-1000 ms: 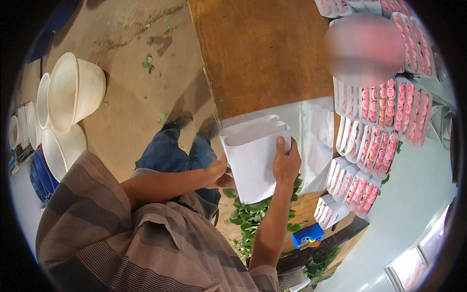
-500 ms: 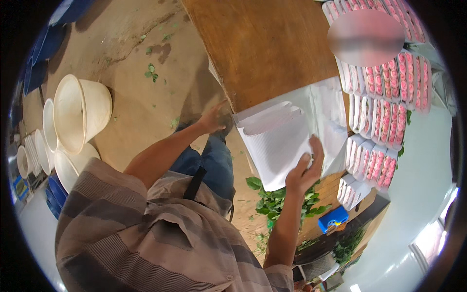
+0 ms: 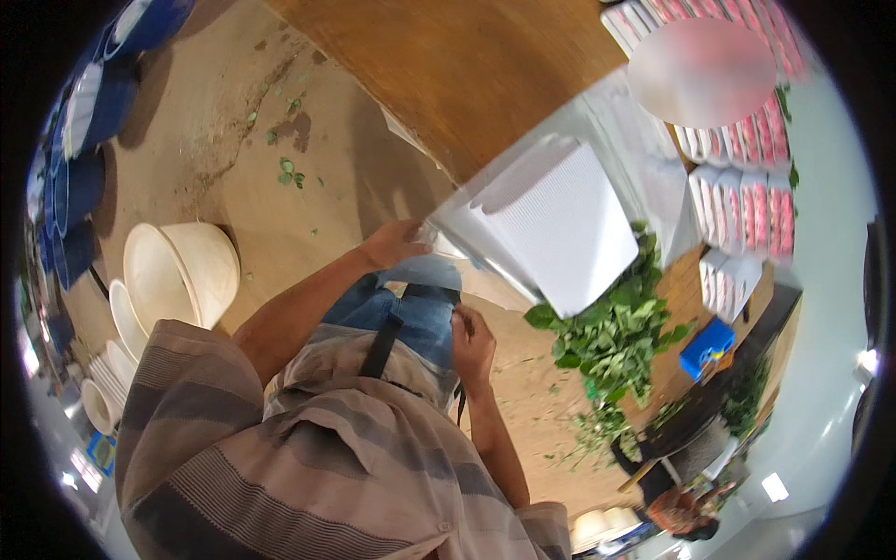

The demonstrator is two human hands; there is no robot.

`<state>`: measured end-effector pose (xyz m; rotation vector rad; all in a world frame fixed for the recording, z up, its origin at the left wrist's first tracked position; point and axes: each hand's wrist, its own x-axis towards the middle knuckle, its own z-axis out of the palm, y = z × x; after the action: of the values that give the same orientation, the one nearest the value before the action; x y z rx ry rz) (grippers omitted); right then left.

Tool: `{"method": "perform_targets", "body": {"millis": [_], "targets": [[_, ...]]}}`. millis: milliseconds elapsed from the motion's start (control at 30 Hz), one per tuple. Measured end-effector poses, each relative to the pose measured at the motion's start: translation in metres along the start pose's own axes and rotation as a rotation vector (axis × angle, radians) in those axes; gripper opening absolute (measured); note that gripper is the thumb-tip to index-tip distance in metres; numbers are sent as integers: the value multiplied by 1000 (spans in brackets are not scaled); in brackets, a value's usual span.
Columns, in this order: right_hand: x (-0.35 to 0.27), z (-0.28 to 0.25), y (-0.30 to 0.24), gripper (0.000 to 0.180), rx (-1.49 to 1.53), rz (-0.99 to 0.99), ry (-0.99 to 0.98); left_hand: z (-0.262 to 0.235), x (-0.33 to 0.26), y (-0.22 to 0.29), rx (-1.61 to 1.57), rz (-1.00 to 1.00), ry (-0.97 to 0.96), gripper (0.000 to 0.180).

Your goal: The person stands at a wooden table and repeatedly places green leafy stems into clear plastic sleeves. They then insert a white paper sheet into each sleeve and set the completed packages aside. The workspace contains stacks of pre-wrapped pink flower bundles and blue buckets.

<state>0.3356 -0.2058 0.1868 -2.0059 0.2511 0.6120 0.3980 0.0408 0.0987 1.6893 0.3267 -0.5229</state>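
Observation:
A white corrugated cardboard wrap (image 3: 565,219) lies folded at the near edge of the table, with leafy green stems (image 3: 616,341) sticking out at its right end. A clear plastic sheet (image 3: 583,126) lies under and around the wrap. At the sheet's left corner, my left hand (image 3: 397,245) is closed with its fingertips on the plastic. My right hand (image 3: 474,343) is in front of my waist, apart from the wrap, with its fingers curled; whatever is in them, if anything, is hidden.
Bunches of pink roses in white wraps (image 3: 747,210) stand in rows along the table's far right. A blue tape dispenser-like object (image 3: 707,350) sits nearer. Cream buckets (image 3: 182,275) and blue bins (image 3: 79,187) stand on the floor at left. Another person (image 3: 681,511) is at lower right.
My right hand has left the wrap's right side and come down to my waist. The wrap has turned, with its leaves swinging further right, and the left hand has shifted slightly.

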Motion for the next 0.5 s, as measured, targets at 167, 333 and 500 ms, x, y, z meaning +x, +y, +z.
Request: {"method": "perform_targets", "body": {"millis": [167,333,500], "targets": [[31,26,11,33,-36,7,106,0,-8,-26,-93,-58,-54,22],[38,39,-21,40,-6,-10,140,-2,-7,36,34,-8,100,38],[49,52,-20,29,95,-101,217,5,-16,51,107,47,126,44]]}}
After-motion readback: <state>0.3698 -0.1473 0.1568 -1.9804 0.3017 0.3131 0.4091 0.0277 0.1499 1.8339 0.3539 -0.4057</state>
